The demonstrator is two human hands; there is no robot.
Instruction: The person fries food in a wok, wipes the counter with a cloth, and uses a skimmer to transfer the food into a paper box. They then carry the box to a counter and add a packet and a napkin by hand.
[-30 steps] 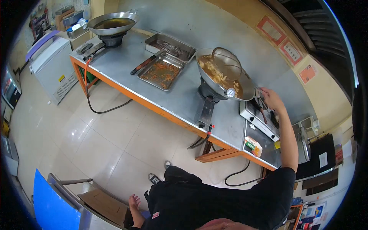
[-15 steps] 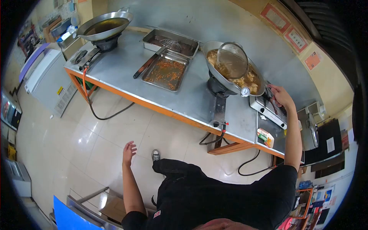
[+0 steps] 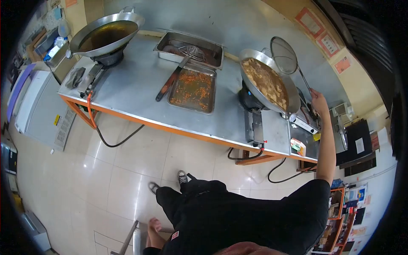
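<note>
My right hand (image 3: 318,102) is closed on the handle of a round mesh strainer (image 3: 284,55), whose basket hangs over the far right rim of a wok (image 3: 293,91). Pieces of food sit in bubbling brown liquid inside that wok, and a dial thermometer (image 3: 292,117) is at its near rim. Low beside my body is my left hand (image 3: 154,224), blurred, away from the table; its fingers are too smeared to read. A wire skimmer with a dark handle (image 3: 172,81) rests across a deep metal tray (image 3: 161,54) and a shallow tray (image 3: 171,101) with orange crumbs.
A second wok (image 3: 76,42) with dark oil stands on a burner at the left of the metal table (image 3: 140,97). Gas hoses hang below its front edge. Right of the food wok is a small stove (image 3: 305,125). A white chest freezer (image 3: 42,106) stands at the left.
The strainer has risen and moved right, off the food in the wok. My left hand has dropped back toward my body. The camera view has shifted, and both shoes now show.
</note>
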